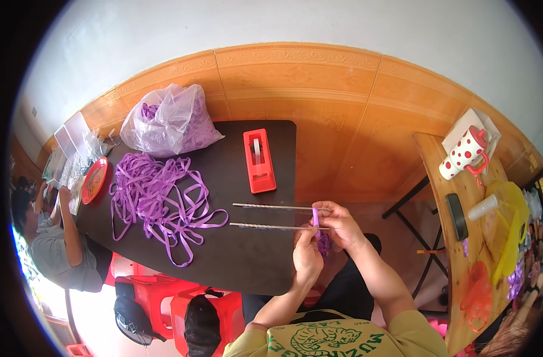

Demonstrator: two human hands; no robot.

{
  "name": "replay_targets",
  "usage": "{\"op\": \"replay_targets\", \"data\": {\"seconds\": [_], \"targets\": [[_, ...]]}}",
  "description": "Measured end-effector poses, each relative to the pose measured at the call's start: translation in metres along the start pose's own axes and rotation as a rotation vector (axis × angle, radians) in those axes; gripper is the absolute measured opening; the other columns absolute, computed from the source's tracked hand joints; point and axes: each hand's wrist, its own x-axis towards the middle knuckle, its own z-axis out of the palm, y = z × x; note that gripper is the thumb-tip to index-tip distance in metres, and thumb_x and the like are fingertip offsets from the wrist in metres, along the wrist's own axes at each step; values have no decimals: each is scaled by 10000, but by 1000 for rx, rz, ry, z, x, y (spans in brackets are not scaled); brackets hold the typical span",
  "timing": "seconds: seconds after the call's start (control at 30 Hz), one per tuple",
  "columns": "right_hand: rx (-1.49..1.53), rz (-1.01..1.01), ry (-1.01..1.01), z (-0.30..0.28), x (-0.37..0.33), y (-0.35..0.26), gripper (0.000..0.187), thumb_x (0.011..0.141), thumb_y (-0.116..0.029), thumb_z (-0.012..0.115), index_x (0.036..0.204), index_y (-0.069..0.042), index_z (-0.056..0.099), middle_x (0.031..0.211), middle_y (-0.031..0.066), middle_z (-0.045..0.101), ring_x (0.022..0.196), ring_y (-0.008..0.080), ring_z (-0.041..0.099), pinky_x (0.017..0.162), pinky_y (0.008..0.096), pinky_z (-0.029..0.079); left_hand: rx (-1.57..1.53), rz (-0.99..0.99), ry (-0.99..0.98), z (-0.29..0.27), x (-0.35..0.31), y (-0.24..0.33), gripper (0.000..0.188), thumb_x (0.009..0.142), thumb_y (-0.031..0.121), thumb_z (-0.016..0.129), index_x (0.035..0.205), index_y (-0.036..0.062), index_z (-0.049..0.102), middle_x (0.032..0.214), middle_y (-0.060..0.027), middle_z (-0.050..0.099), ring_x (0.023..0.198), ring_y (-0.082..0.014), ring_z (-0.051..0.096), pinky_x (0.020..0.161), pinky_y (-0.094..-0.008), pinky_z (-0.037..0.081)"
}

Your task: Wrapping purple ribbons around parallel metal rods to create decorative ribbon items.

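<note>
Two slim metal rods (271, 206), spiral-patterned at their far ends like metal chopsticks, lie side by side over the right part of the dark table. A purple ribbon (315, 216) runs across both rods close to their near ends. My left hand (307, 257) is closed in a pinch at the ribbon beside the lower rod. Just to its right, my right hand (342, 225) has its fingers closed around the ribbon at the rod ends, partly hiding them. More purple ribbon bunches below my fingers. A tangled heap of purple ribbon loops (152, 193) covers the table's left part.
A red tape dispenser (261, 172) and a clear bag (170, 125) of purple ribbon stand on the dark table (236, 253). Another person (63, 250) sits at left near a red plate (94, 180). A wooden table (447, 250) at right holds a dotted tumbler (464, 153) and phone (456, 215).
</note>
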Motion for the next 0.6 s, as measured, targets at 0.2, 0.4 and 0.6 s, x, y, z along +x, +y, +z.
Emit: {"op": "replay_targets", "data": {"seconds": [0.2,0.4,0.6], "targets": [[-169,-79,117,9,-8,-11,305,853,68,538,1152,8,523,920,107,649,850,155,630,793,276,492,-16,12,27,1,1,-1,100,786,-27,615,769,71,608,827,-20,593,775,-122,533,750,-255,414],[-248,-171,232,14,-20,-16,283,868,9,572,1146,14,526,909,107,651,846,155,629,787,274,480,-2,-3,10,0,2,0,101,785,-35,614,775,64,600,802,-23,577,723,-126,521,722,-258,418],[-221,-98,323,39,-10,-18,407,848,-58,664,1206,4,482,881,109,653,821,148,629,777,283,479,-11,26,3,0,2,0,97,789,-24,620,774,69,600,798,-23,584,739,-127,524,724,-263,421]]}}
